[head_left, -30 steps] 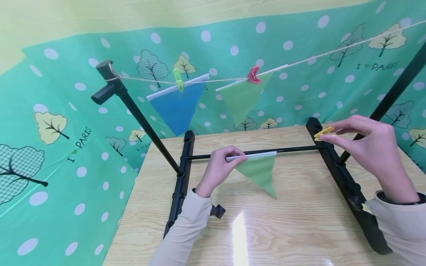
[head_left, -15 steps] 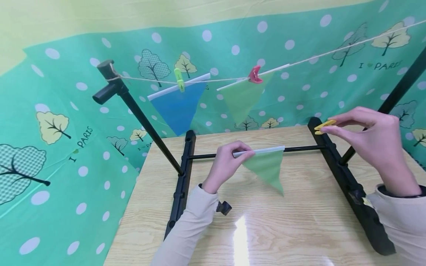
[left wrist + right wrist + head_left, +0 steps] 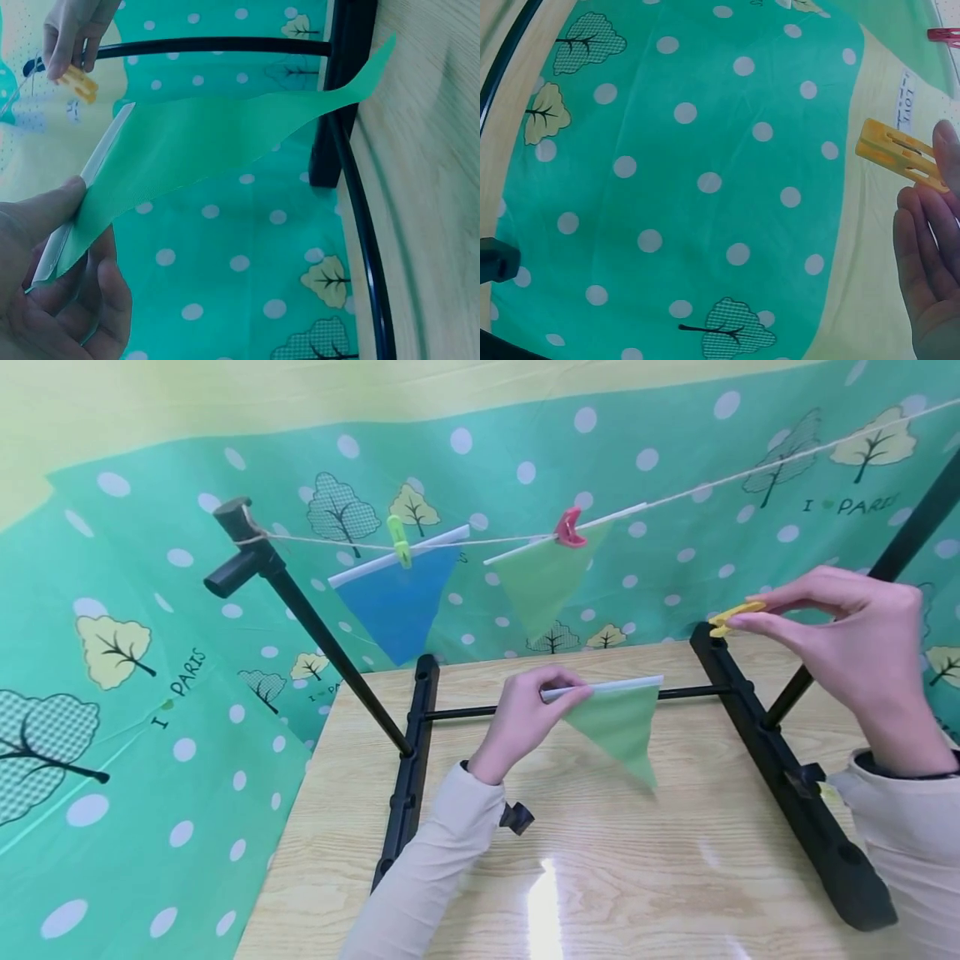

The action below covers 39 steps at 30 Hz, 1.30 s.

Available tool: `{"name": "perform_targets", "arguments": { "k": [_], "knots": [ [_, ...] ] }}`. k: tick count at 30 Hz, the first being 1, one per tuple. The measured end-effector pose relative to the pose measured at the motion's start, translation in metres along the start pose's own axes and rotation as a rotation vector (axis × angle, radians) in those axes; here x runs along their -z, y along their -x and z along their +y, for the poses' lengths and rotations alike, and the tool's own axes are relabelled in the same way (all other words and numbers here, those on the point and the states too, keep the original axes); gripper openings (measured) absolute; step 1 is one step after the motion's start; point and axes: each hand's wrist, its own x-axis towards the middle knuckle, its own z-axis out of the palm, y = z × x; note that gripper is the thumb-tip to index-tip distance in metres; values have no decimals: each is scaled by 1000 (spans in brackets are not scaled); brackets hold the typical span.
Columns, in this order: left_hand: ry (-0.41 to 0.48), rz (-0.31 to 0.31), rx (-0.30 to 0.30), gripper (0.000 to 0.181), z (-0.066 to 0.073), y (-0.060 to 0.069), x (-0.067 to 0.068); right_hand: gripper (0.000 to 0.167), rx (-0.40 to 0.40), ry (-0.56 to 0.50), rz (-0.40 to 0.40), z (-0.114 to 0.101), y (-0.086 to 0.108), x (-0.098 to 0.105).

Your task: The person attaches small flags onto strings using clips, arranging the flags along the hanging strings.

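Note:
My left hand [image 3: 528, 714] pinches the white-edged top of a green pennant flag [image 3: 618, 718] near its left end, and the point of the flag hangs down over the table. In the left wrist view the thumb lies along the white strip [image 3: 97, 154]. Over on the right, my right hand [image 3: 855, 643] pinches a yellow clothespin [image 3: 735, 617] between thumb and fingertips, apart from the flag. Up on the string [image 3: 750, 472], a green clothespin [image 3: 400, 541] holds a blue pennant [image 3: 405, 597] and a red clothespin [image 3: 570, 528] holds another green pennant [image 3: 543, 577].
A black pole [image 3: 322, 652] at left carries the string; another pole [image 3: 907, 539] rises behind my right hand. Their feet [image 3: 802, 793] and a crossbar [image 3: 697, 692] rest on the wooden table [image 3: 622, 877]. A dotted teal cloth [image 3: 172, 693] hangs behind.
My left hand has carried the green pennant to the right and slightly up. My right hand has risen a little with the yellow clothespin. The flags on the string stay put.

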Motion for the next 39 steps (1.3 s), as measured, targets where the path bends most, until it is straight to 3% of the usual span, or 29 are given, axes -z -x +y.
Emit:
{"name": "perform_targets", "arguments": {
  "k": [10, 20, 27, 35, 39],
  "knots": [
    [14, 26, -68, 15, 18, -14, -3, 17, 18, -64, 64, -12, -15, 4],
    [-2, 34, -67, 15, 33, -27, -5, 16, 4, -105, 84, -19, -25, 10],
    [17, 17, -83, 15, 41, -37, -7, 18, 33, 23, 69, -21, -32, 15],
    [-4, 18, -95, 15, 51, -47, -8, 17, 25, -86, 61, -25, -42, 18],
    [-31, 11, -92, 16, 57, -53, -10, 18, 68, -95, 59, -25, -48, 21]
  ]
}}
